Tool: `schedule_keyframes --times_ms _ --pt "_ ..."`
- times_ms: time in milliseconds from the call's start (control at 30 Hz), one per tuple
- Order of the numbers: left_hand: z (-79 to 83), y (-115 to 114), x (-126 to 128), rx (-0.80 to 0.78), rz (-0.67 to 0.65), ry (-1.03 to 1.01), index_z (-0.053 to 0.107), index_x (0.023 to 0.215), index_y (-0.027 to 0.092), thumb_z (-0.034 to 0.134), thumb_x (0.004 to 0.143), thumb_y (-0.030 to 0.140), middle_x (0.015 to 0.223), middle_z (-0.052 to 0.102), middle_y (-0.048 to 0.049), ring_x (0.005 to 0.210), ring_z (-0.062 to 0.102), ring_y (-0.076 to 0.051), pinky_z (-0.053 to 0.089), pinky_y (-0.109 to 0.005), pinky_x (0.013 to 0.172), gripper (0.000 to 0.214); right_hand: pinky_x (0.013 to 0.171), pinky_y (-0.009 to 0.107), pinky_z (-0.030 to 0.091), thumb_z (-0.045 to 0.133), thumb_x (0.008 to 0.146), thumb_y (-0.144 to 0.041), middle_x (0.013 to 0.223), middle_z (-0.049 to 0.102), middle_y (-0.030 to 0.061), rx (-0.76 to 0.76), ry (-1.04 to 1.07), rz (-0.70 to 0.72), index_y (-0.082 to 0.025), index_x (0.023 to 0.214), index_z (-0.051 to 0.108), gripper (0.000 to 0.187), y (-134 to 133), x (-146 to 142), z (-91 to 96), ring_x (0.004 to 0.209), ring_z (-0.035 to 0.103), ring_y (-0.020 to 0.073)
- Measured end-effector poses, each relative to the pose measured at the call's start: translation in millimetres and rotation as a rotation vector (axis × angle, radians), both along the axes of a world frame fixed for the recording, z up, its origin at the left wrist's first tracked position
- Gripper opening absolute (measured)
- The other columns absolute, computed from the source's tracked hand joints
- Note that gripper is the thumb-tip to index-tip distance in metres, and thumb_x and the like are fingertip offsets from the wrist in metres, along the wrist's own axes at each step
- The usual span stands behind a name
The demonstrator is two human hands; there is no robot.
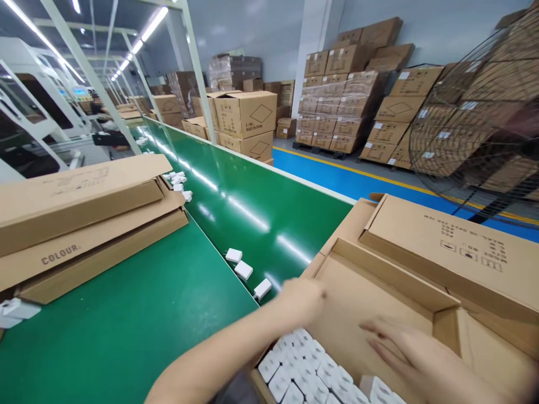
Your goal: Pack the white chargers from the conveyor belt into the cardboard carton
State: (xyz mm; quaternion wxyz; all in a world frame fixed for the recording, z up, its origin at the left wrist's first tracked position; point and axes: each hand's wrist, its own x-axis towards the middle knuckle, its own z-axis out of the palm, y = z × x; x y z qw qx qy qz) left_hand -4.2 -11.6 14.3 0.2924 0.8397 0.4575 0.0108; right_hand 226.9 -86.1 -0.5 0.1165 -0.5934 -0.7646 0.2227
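An open cardboard box [442, 269] stands at the lower right, with several white chargers [303, 365] packed in rows in its near corner. My left hand [301, 300] reaches over the box's left wall, fingers curled, blurred; whether it holds anything I cannot see. My right hand [404, 348] lies flat inside the box on the brown cardboard sheet [353, 303], fingers spread, just above the chargers. Three loose white chargers [244, 270] lie on the green belt [236, 207] left of the box.
Flattened cartons [84, 224] are stacked on the green table [126, 325] at left. More chargers [179, 182] lie farther up the belt. A wire fan guard [475, 112] stands at right, pallets of boxes [349, 106] behind. A person [99, 109] works far back at left.
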Motion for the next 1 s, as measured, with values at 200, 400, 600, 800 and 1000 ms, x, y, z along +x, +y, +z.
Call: schedule_keyframes --times_ms 200,400,600,800,1000 --pt "1.9 58 -100 0.066 0.124 0.418 0.062 0.106 0.017 0.059 0.072 0.006 0.104 0.067 -0.0135 0.107 0.061 -0.029 0.049 -0.042 0.090 0.035 0.076 0.039 0.049 0.049 0.083 -0.006 0.105 0.067 0.0114 0.127 -0.172 0.327 -0.019 0.095 0.066 0.025 63 -142 15.6 0.093 0.063 0.0258" --pt "-23.9 62 -101 0.093 0.024 0.486 0.062 0.102 0.020 0.072 0.068 0.015 0.103 0.065 -0.0091 0.106 0.060 -0.027 0.047 -0.040 0.091 0.036 0.082 0.041 0.051 0.067 0.086 -0.024 0.091 0.066 0.0009 0.038 -0.091 0.367 -0.017 0.083 0.063 0.009 84 -206 -19.6 0.088 0.062 0.0200" --pt "-26.9 60 -121 0.164 0.085 0.455 0.053 0.115 0.016 0.062 0.082 0.017 0.120 0.056 -0.0168 0.122 0.046 -0.033 0.043 -0.049 0.096 0.034 0.076 0.039 0.049 0.063 0.079 -0.026 0.082 0.064 0.0031 -0.067 0.298 0.152 -0.022 0.074 0.053 0.012 85 -156 -9.8 0.079 0.059 0.0212" --pt "-34.7 73 -137 0.122 0.089 0.410 0.056 0.107 0.018 0.072 0.070 0.010 0.112 0.058 -0.0089 0.111 0.054 -0.024 0.048 -0.032 0.091 0.042 0.088 0.037 0.055 0.058 0.084 -0.053 0.094 0.074 0.0070 -0.394 0.840 -0.097 -0.022 0.088 0.062 0.032 40 -105 6.7 0.096 0.069 0.0246" --pt "-39.7 70 -114 0.070 0.087 0.445 0.055 0.114 0.024 0.079 0.063 0.016 0.114 0.059 -0.0067 0.108 0.058 -0.025 0.051 -0.036 0.088 0.057 0.091 0.028 0.055 0.082 0.072 -0.038 0.092 0.078 0.0059 -0.882 1.542 -0.508 -0.020 0.092 0.075 0.029 -10 -96 -2.8 0.092 0.071 0.0211"
